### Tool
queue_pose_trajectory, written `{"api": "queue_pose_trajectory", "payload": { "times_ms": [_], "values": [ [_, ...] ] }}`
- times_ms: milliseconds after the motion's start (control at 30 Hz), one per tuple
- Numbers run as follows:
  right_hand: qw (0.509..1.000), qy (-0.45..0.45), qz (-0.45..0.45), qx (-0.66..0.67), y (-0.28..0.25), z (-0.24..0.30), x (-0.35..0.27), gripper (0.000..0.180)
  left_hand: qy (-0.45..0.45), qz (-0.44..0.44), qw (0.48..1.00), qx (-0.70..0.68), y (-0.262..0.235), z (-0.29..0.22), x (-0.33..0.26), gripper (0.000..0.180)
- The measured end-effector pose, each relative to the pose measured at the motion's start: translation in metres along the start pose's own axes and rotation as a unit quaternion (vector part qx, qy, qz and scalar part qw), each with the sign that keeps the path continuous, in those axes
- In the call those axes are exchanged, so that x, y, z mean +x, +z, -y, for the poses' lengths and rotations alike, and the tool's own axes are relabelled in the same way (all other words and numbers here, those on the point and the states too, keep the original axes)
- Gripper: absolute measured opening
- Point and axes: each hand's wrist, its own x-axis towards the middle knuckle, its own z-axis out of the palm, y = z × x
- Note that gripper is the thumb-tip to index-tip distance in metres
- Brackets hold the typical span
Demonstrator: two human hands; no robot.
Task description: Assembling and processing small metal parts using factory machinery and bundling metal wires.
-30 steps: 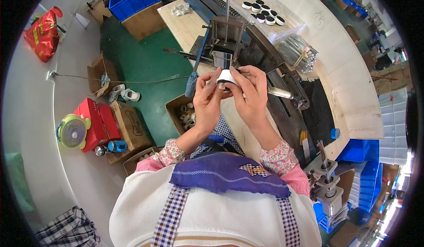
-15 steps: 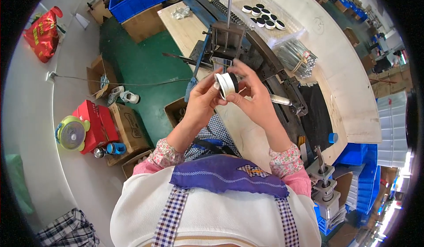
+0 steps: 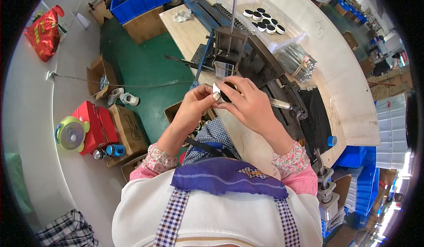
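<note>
Fingertips of both hands are pinching one small black-and-white round part (image 3: 222, 92): the left hand (image 3: 193, 108) is gripping its white edge while the right hand (image 3: 249, 103) is covering the rest, seemingly steadying it above the desk (image 3: 247, 141), just before the dark metal press (image 3: 238, 52). Its facing and axis are staying hidden.

Both hands meet over the wooden bench (image 3: 194, 35), left hand (image 3: 193, 108) and right hand (image 3: 251, 102) pinching a small round black-and-white part (image 3: 219, 92) between fingertips. Dark metal press machine (image 3: 240, 48) just behind. Clear tray (image 3: 291, 37) holds similar round parts (image 3: 265, 19). Green fan (image 3: 70, 134) on floor, left.
</note>
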Motion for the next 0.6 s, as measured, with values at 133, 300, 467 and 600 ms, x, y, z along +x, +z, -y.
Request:
{"api": "queue_pose_trajectory", "payload": {
  "times_ms": [133,300,467,600],
  "values": [
    [0.998,-0.014,0.001,0.061,-0.002,-0.003,0.008,0.048,-0.027,0.057,0.995,-0.071,-0.006,-0.004,0.000,0.011],
    [0.992,0.037,-0.004,0.118,-0.017,-0.006,0.019,0.048,0.074,0.006,0.996,-0.040,0.003,-0.007,0.007,0.012],
    [0.952,0.142,-0.153,0.224,-0.054,-0.037,0.076,0.029,0.114,-0.073,0.988,-0.078,-0.008,-0.015,0.036,0.013],
    [0.946,0.174,-0.106,0.251,-0.053,-0.055,0.117,0.030,0.133,-0.076,0.979,-0.138,0.000,-0.009,0.054,0.014]
  ]
}}
